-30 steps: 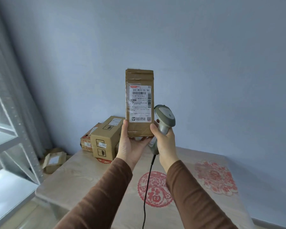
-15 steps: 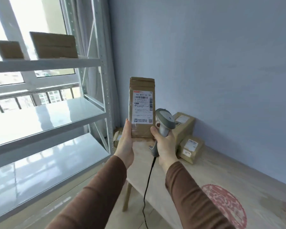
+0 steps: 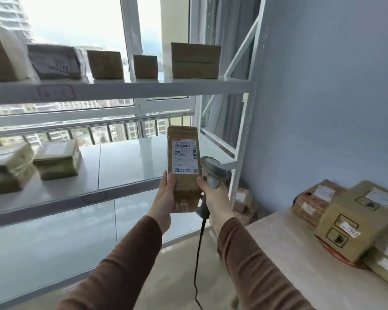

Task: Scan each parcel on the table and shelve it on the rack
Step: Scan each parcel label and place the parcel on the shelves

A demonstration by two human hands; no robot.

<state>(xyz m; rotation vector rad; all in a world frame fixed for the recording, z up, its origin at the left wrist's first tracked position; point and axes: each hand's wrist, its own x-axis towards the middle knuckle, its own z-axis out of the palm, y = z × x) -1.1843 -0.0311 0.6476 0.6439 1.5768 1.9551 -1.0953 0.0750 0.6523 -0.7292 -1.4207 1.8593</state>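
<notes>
- Since a moment ago the view has swung left, so the rack (image 3: 130, 89) now fills it.
- Upright parcel (image 3: 184, 168) is gripped by the left hand (image 3: 166, 195) before the middle shelf.
- Right hand (image 3: 215, 198) clasps the scanner (image 3: 212, 173), thumb on the parcel.
- Table (image 3: 300, 253) sits right.

1. we note the held parcel (image 3: 184, 168): matt brown cardboard, white paper label, clear glossy tape at its lower end.
2. scanner (image 3: 213, 173): smooth grey plastic; its cable (image 3: 198, 253) looks like black rubber or plastic.
3. rack (image 3: 130, 166): white painted metal, shelf surfaces glossy and reflective.
4. table (image 3: 300, 260): pale wood-grain top, matt.
5. sleeves (image 3: 121, 271): brown knit cloth, matt.
</notes>
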